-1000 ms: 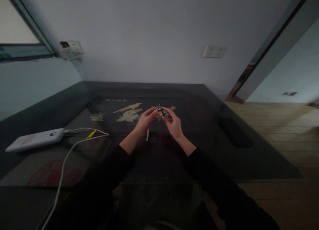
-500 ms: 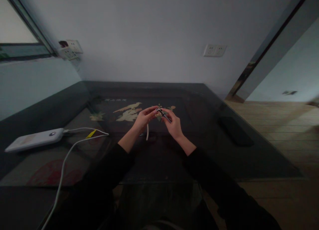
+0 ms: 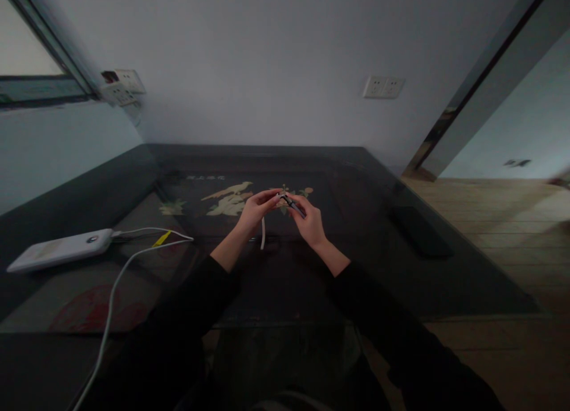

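Note:
Over the middle of the dark table, both of my hands meet with their fingertips close together. A small, slim silver-and-dark metal tool [image 3: 294,206] is pinched in my right hand [image 3: 310,222], and it slants from the palm up toward the left fingertips. Its exact kind is too small to make out. My left hand [image 3: 253,214] is closed, thumb against fingers, at the tool's upper end; what it grips is hidden. Below the left hand a short white strip [image 3: 262,234] hangs or lies, and I cannot tell whether it is held.
A white power bank [image 3: 60,250] lies at the left, with a white cable [image 3: 111,304] bearing a yellow tag [image 3: 162,239]. On the right rests a dark flat object [image 3: 421,231], like a phone. A wall with sockets [image 3: 383,87] borders the table's [image 3: 356,155] far edge.
The hands and the tool keep almost the same pose. The whole view has shifted very slightly.

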{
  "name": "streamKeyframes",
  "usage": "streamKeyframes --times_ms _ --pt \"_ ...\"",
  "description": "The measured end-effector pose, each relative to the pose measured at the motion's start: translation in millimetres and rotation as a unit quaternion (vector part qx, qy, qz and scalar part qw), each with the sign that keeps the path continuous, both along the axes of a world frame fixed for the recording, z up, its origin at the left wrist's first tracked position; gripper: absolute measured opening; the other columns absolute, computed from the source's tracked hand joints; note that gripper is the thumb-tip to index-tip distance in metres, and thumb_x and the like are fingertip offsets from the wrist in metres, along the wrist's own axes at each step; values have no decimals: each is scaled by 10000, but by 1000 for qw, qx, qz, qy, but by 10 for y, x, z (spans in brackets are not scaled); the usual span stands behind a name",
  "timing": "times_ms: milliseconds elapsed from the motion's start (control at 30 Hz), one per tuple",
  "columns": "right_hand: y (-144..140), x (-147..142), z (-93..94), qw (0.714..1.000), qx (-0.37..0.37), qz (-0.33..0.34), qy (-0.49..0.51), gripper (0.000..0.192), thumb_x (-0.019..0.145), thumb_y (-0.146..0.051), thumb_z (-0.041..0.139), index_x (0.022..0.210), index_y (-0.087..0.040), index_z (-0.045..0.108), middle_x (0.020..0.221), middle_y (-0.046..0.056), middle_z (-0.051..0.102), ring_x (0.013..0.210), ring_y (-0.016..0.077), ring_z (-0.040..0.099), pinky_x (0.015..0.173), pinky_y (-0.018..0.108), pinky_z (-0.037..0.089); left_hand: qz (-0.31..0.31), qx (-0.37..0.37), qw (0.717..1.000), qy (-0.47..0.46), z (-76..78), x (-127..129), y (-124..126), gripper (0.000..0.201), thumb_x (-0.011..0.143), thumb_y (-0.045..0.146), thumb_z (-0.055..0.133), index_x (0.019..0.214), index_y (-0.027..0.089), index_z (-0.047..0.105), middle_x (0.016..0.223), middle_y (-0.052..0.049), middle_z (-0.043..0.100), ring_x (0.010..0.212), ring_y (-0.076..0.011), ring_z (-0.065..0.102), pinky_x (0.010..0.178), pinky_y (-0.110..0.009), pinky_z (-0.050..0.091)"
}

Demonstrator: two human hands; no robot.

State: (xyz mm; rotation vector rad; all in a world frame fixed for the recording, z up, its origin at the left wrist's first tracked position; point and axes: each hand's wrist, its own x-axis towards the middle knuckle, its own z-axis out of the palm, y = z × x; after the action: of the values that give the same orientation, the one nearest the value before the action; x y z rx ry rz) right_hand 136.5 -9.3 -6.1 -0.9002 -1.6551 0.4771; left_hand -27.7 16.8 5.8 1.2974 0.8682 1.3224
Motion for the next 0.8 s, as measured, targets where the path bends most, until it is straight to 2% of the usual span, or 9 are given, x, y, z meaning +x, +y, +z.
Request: streamKeyframes --times_ms 800 --pt "58 24 -57 999 29 18 -14 337 891 -134 526 1179 -256 654 1237 57 682 1165 219 629 1017 424 485 22 15 999 33 -11 -7 2 383 731 358 741 1065 172 717 1091 -106 719 974 -200 657 795 -285 493"
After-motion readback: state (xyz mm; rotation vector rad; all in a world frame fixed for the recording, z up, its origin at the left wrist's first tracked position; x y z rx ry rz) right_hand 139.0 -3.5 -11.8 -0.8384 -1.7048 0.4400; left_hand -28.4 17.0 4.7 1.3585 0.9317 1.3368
